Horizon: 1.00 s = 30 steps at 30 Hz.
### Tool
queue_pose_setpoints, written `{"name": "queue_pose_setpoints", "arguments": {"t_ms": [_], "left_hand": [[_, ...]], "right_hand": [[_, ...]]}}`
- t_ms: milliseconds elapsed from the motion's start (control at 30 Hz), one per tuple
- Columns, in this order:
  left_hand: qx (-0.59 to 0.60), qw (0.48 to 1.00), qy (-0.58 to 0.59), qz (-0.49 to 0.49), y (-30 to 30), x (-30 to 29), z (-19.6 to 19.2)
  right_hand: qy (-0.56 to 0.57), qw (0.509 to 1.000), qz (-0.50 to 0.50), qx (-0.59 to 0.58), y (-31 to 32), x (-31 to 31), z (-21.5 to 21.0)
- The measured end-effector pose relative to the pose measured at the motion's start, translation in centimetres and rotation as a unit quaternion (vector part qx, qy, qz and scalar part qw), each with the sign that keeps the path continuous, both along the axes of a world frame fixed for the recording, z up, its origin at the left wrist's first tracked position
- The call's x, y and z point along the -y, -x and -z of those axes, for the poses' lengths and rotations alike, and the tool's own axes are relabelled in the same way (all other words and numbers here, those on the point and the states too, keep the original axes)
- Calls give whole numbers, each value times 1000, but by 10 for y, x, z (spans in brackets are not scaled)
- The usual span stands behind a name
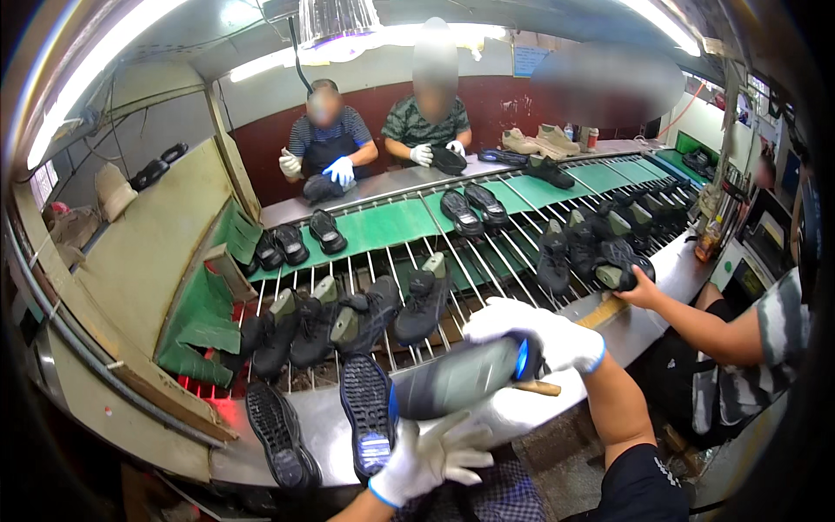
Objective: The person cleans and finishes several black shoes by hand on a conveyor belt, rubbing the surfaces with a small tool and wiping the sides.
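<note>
Currently, head view, one entry per item.

Right hand [548, 335]: white glove with blue cuff, fingers curled over the top of a shoe [465, 376] and gripping it. A wooden handle [537, 388] pokes out below the palm; what it belongs to cannot be told.

Left hand [426, 457]: white glove, fingers spread wide, holding nothing, just below and in front of the shoe, near its toe end.

Shoe: grey-black, motion-blurred, blue patch at the heel end, held above the near steel ledge [322, 431], close to the person's body.

Soles: two dark soles lie tread-up on the ledge, one black [278, 435], one with blue trim [370, 426], the second just beside the held shoe.

Conveyor [391, 222]: green belt above, wire rack below, carrying rows of dark shoes [365, 317].

Other people: two workers in gloves at the far side handling shoes; one bare arm [696, 326] at the right reaching to a shoe on the rack.

Handling judgement: the work in hand appears to be pressing or fitting the shoe. It likely goes best with the right hand's grip kept firm over the upper, the free left hand brought in to steady the toe, and the shoe kept clear of the two soles and of the neighbour's arm.
</note>
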<state>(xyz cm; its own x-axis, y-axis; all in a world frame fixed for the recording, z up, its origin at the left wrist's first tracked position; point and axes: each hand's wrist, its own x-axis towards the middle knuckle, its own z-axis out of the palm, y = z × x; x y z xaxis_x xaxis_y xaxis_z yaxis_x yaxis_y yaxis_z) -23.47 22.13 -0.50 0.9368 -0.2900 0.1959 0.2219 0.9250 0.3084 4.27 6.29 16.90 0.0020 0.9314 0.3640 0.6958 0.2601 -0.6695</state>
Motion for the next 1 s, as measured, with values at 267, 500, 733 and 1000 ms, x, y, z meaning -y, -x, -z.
{"name": "queue_pose_setpoints", "arguments": {"t_ms": [267, 500, 733, 1000], "left_hand": [[-101, 825, -471, -296, 67, 103, -48], [-125, 272, -852, -430, -2, -107, -28], [-191, 630, -643, -393, -45, -218, 36], [4, 671, -658, -342, 56, 8, -32]], "right_hand": [[100, 723, 200, -653, 206, 104, 213], [28, 639, 130, -757, 248, 133, 254], [-9, 667, 192, -720, 217, 109, 265], [78, 591, 157, -787, 252, 96, 207]]}}
